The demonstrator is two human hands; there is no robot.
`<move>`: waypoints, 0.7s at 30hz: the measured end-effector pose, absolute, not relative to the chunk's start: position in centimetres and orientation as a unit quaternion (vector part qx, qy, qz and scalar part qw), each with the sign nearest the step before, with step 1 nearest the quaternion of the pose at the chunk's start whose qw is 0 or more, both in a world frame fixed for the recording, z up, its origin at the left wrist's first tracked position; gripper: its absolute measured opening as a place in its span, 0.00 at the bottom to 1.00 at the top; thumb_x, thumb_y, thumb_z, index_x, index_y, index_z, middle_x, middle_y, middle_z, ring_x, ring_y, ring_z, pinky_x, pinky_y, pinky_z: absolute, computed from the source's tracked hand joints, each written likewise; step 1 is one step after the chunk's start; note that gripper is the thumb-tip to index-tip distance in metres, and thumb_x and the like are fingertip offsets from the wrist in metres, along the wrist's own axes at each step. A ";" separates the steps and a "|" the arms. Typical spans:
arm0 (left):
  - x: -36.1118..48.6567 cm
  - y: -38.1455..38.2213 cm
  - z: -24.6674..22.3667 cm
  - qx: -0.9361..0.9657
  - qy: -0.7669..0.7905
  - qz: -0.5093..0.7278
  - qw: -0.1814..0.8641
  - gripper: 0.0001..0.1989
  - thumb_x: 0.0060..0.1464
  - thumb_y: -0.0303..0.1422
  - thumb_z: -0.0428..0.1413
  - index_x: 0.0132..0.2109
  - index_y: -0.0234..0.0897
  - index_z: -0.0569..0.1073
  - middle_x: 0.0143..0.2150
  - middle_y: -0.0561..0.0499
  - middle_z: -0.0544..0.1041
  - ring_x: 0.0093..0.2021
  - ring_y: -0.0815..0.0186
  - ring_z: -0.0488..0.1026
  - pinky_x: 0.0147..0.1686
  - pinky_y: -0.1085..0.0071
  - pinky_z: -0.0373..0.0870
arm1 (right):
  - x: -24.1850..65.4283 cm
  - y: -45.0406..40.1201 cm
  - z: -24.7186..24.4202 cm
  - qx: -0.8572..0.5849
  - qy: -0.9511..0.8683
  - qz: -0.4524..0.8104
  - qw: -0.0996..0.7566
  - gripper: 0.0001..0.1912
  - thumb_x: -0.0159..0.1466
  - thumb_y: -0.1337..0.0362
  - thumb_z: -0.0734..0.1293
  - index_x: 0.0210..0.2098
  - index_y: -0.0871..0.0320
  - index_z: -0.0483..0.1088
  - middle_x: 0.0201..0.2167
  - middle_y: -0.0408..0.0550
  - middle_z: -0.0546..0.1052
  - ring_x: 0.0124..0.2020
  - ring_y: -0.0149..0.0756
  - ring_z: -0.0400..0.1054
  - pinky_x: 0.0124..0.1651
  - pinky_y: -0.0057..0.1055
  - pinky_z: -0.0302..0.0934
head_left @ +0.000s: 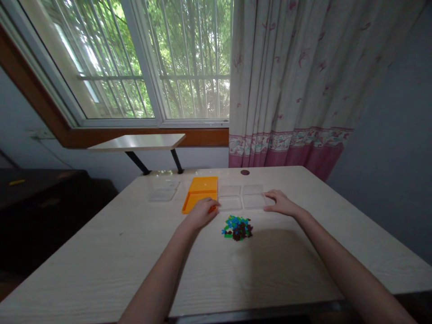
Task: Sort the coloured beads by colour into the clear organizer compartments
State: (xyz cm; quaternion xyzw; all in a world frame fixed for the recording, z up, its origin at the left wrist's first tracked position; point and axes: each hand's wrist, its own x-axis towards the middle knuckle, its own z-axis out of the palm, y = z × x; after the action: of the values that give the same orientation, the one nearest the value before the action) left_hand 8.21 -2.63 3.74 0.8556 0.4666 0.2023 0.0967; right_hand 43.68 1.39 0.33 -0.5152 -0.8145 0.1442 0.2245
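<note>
Near the centre of the frame, my left hand [202,212] reaches over the near right part of an open orange plastic case [200,198], its fingertips at the left edge of a clear, shallow rectangular plastic box [230,203]. A small dark reddish patch shows by those fingers; I cannot tell whether they are closed on anything. Right of centre, my right hand [281,203] has its thumb and fingers spread apart, the tips at the right edge of a second clear rectangular plastic box [254,201]. I cannot tell whether they press on it.

The two clear boxes sit side by side between my hands, each with a clear flat panel on its far side. Just below them in the frame, between my forearms, lies a loose heap of small blue, green and dark brown pieces [237,228], the brown ones mostly toward its lower right. Left of the orange case, which lies opened flat, another clear plastic case [164,192] rests on the pale wood-grain table [209,270].

In the upper left of the frame is a barred window [189,63] with greenery outside; below it, a pale raised shelf [141,141] stands on black supports. A floral curtain [290,81] with a pink lower band fills the upper right.
</note>
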 end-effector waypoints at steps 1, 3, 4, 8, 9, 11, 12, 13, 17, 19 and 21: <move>8.3 -2.6 3.7 0.858 0.462 0.202 0.098 0.12 0.51 0.33 0.50 0.42 0.37 0.72 0.40 0.47 0.73 0.42 0.63 0.69 0.43 0.70 0.63 | 43.5 1.3 0.3 -0.519 -0.818 0.131 0.212 0.33 0.46 0.48 0.69 0.48 0.57 0.67 0.45 0.53 0.69 0.47 0.46 0.60 0.50 0.42 0.52; 8.3 -2.6 3.8 0.862 0.455 0.200 0.102 0.11 0.52 0.33 0.50 0.41 0.36 0.73 0.40 0.46 0.74 0.41 0.64 0.70 0.42 0.71 0.63 | 43.2 1.3 0.1 -0.525 -0.820 0.112 0.199 0.33 0.47 0.47 0.68 0.48 0.57 0.67 0.44 0.53 0.69 0.46 0.45 0.60 0.49 0.41 0.53; 8.4 -2.6 3.8 0.863 0.453 0.200 0.104 0.11 0.52 0.33 0.49 0.41 0.36 0.73 0.39 0.46 0.74 0.41 0.64 0.70 0.42 0.71 0.63 | 43.1 1.2 0.1 -0.526 -0.821 0.107 0.197 0.33 0.47 0.47 0.68 0.48 0.57 0.66 0.44 0.53 0.69 0.46 0.45 0.60 0.48 0.41 0.53; 8.4 -2.5 3.8 0.862 0.452 0.202 0.108 0.11 0.52 0.32 0.50 0.40 0.35 0.73 0.39 0.47 0.74 0.40 0.64 0.70 0.41 0.71 0.64 | 42.8 1.2 0.0 -0.525 -0.821 0.100 0.202 0.31 0.47 0.49 0.68 0.48 0.56 0.66 0.41 0.51 0.70 0.43 0.43 0.61 0.46 0.39 0.54; 8.4 -2.5 3.8 0.862 0.452 0.202 0.109 0.11 0.52 0.32 0.50 0.40 0.35 0.73 0.39 0.47 0.74 0.40 0.64 0.70 0.41 0.72 0.64 | 42.8 1.2 0.0 -0.525 -0.821 0.099 0.204 0.31 0.47 0.49 0.69 0.47 0.56 0.66 0.41 0.51 0.70 0.43 0.43 0.61 0.46 0.38 0.54; 8.4 -2.5 3.8 0.861 0.452 0.202 0.114 0.11 0.52 0.32 0.49 0.40 0.35 0.73 0.39 0.47 0.75 0.40 0.64 0.70 0.41 0.72 0.64 | 42.9 1.2 0.0 -0.523 -0.821 0.097 0.207 0.30 0.47 0.49 0.68 0.47 0.55 0.66 0.42 0.51 0.70 0.43 0.43 0.61 0.46 0.38 0.53; 8.4 -2.6 3.9 0.861 0.452 0.203 0.116 0.11 0.52 0.32 0.49 0.40 0.35 0.74 0.38 0.47 0.75 0.40 0.64 0.70 0.41 0.71 0.64 | 42.9 1.1 0.0 -0.522 -0.822 0.097 0.207 0.30 0.48 0.49 0.68 0.47 0.55 0.66 0.42 0.51 0.70 0.44 0.43 0.61 0.46 0.39 0.53; 8.4 -2.6 3.9 0.861 0.451 0.204 0.117 0.11 0.52 0.32 0.49 0.40 0.35 0.74 0.39 0.46 0.75 0.40 0.64 0.70 0.41 0.71 0.64 | 42.9 1.1 0.1 -0.521 -0.823 0.097 0.206 0.31 0.48 0.48 0.68 0.48 0.55 0.66 0.42 0.51 0.70 0.44 0.43 0.61 0.47 0.39 0.53; 8.5 -2.7 4.1 0.857 0.455 0.209 0.122 0.12 0.51 0.32 0.49 0.40 0.36 0.74 0.39 0.46 0.75 0.40 0.63 0.70 0.42 0.70 0.63 | 42.8 1.0 0.1 -0.524 -0.822 0.092 0.201 0.32 0.49 0.47 0.67 0.49 0.55 0.66 0.44 0.52 0.69 0.45 0.45 0.60 0.48 0.41 0.51; 8.5 -2.8 4.2 0.854 0.459 0.207 0.131 0.12 0.51 0.31 0.49 0.40 0.36 0.74 0.39 0.46 0.75 0.40 0.62 0.70 0.42 0.69 0.64 | 42.7 0.9 0.2 -0.527 -0.821 0.092 0.199 0.32 0.49 0.46 0.67 0.50 0.55 0.65 0.44 0.51 0.69 0.46 0.46 0.60 0.49 0.41 0.51; 8.5 -2.8 4.3 0.850 0.467 0.199 0.141 0.12 0.50 0.31 0.49 0.39 0.36 0.74 0.38 0.46 0.75 0.40 0.62 0.70 0.41 0.69 0.64 | 42.4 0.7 0.3 -0.528 -0.821 0.093 0.197 0.33 0.49 0.46 0.67 0.50 0.54 0.65 0.45 0.51 0.69 0.46 0.46 0.59 0.48 0.41 0.51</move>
State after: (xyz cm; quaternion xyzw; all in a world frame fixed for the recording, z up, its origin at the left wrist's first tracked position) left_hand 8.52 -2.76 4.32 0.8496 0.4674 0.1994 0.1415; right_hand 42.44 0.72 0.27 -0.5284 -0.8206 0.0931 0.1969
